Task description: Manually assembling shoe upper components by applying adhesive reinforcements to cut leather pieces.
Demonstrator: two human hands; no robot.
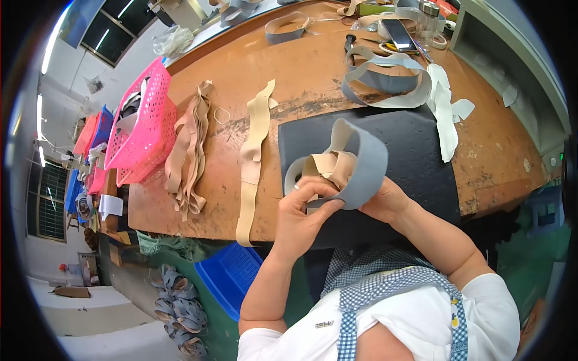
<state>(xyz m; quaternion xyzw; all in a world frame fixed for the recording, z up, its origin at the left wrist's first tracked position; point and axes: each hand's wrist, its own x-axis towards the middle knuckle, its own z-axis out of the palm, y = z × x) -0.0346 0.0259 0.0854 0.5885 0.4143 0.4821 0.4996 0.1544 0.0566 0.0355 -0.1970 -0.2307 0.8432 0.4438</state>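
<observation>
A grey-blue leather band (365, 171) with a tan inner side is held up in a loop over the black mat (421, 174). My left hand (306, 201) pinches its lower edge between thumb and fingers, a ring on one finger. On the other side my right hand (385, 201) grips the band, its fingertips partly hidden behind it. Folded tan leather (331, 165) shows inside the loop; whether it belongs to the same band I cannot tell. Left of the mat lies a long beige strip (248, 174), and beyond it a bundle of tan strips (189, 150).
A pink perforated basket (141, 129) stands at the table's left edge. Grey leather loops (385, 78), white pieces (442, 114), a phone (398, 36) and a glass jar (427, 24) lie toward the far right. A blue crate (232, 277) sits below the table, near heaped bands (179, 307).
</observation>
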